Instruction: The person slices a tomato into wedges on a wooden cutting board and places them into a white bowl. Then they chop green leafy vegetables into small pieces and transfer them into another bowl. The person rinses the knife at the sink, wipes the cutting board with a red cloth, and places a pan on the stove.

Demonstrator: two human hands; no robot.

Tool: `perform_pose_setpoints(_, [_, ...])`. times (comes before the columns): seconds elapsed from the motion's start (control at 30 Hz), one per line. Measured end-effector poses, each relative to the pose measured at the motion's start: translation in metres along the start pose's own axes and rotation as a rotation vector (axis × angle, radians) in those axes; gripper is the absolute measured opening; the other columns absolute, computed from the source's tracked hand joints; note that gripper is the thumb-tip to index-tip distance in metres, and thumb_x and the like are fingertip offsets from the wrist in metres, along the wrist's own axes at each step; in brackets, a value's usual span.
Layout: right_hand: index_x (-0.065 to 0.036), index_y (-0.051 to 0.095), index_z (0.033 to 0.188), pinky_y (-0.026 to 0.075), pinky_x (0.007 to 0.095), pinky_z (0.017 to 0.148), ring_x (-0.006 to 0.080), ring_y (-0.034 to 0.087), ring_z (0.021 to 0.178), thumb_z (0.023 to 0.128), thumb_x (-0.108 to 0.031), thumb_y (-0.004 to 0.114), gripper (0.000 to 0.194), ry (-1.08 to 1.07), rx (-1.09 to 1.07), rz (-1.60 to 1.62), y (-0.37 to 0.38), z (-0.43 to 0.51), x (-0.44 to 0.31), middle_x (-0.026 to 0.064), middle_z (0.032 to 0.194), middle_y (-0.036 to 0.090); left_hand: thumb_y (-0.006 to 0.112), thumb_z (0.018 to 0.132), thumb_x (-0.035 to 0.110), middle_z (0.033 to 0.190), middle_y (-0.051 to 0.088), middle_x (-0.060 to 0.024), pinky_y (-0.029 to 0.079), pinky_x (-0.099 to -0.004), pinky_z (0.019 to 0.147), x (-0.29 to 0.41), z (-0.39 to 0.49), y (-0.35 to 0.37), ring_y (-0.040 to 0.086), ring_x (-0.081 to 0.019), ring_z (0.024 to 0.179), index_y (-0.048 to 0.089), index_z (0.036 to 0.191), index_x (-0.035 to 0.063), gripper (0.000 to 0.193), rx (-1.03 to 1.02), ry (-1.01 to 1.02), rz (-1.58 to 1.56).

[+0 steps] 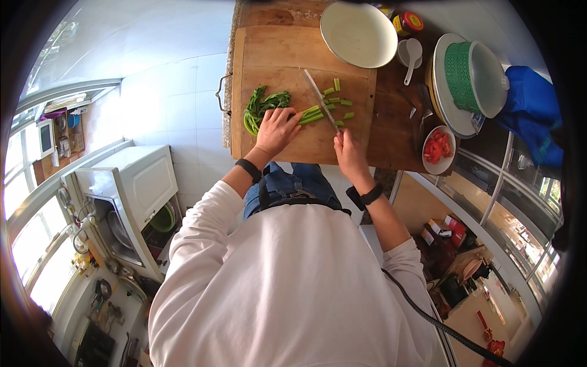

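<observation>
My left hand [276, 132] presses a bunch of leafy green stalks [313, 114] down on a wooden cutting board [284, 55]. The dark leaves [266, 101] curl out beyond my fingers on the left. In my right hand [350, 153] is the handle of a kitchen knife [320, 98]. Its blade lies across the right end of the stalks, pointing away from me and a little left. Several short cut pieces [337, 84] are scattered on the board to the right of the blade. The knife's handle is mostly hidden in my grip.
A large cream-coloured basin [359, 34] overlaps the board's far right corner. To the right are a white spoon [413, 57], a red-lidded jar [408, 23], a green basket [457, 77] and a bowl of cut red pieces [439, 150]. A metal handle [222, 94] juts out on the left.
</observation>
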State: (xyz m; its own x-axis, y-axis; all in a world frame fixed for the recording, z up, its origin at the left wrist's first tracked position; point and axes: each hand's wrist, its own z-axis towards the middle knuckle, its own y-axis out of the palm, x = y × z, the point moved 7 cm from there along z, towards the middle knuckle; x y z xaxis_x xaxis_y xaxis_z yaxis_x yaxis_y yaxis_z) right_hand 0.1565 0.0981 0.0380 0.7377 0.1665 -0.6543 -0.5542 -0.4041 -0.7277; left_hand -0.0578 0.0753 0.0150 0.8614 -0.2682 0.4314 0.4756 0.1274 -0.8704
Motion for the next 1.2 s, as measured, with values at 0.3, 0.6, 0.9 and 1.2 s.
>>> perform_pose_setpoints(0.3, [-0.002, 0.051, 0.112, 0.051, 0.0561, 0.067, 0.0486, 0.066, 0.086, 0.105, -0.021, 0.056, 0.021, 0.076, 0.015, 0.007, -0.039, -0.011, 0.016, 0.0266, 0.092, 0.070, 0.073, 0.090, 0.027, 0.113, 0.064, -0.0029, 0.044, -0.0383, 0.093, 0.035, 0.041, 0.014, 0.059, -0.0215, 0.106, 0.068, 0.121, 0.0142, 0.034, 0.021, 0.082, -0.004])
perform_pose_setpoints(0.6, [-0.001, 0.050, 0.109, 0.051, 0.0554, 0.067, 0.0492, 0.065, 0.084, 0.104, -0.018, 0.057, 0.019, 0.030, -0.034, 0.000, -0.044, -0.042, 0.003, 0.0274, 0.088, 0.068, 0.070, 0.093, 0.025, 0.126, 0.064, -0.0059, 0.039, -0.0479, 0.108, -0.039, 0.036, -0.013, 0.055, -0.0280, 0.123, 0.070, 0.118, 0.0136, 0.028, -0.142, -0.047, 0.096])
perform_pose_setpoints(0.9, [-0.001, 0.050, 0.109, 0.051, 0.0557, 0.067, 0.0485, 0.066, 0.084, 0.104, -0.018, 0.057, 0.019, 0.040, -0.057, -0.015, -0.042, -0.043, 0.000, 0.0269, 0.089, 0.068, 0.076, 0.089, 0.035, 0.131, 0.058, -0.0102, 0.039, -0.0474, 0.107, -0.018, 0.020, -0.038, 0.055, -0.0310, 0.120, 0.063, 0.129, 0.0125, 0.048, 0.051, -0.058, 0.015])
perform_pose_setpoints(1.2, [-0.001, 0.050, 0.112, 0.053, 0.0553, 0.067, 0.0461, 0.068, 0.086, 0.105, -0.022, 0.056, 0.023, 0.043, -0.156, -0.121, -0.050, -0.045, -0.004, 0.0249, 0.094, 0.071, 0.072, 0.091, 0.028, 0.115, 0.062, -0.0070, 0.045, -0.0407, 0.093, -0.003, 0.002, 0.005, 0.058, -0.0268, 0.105, 0.067, 0.128, 0.0114, 0.041, -0.096, 0.016, 0.051])
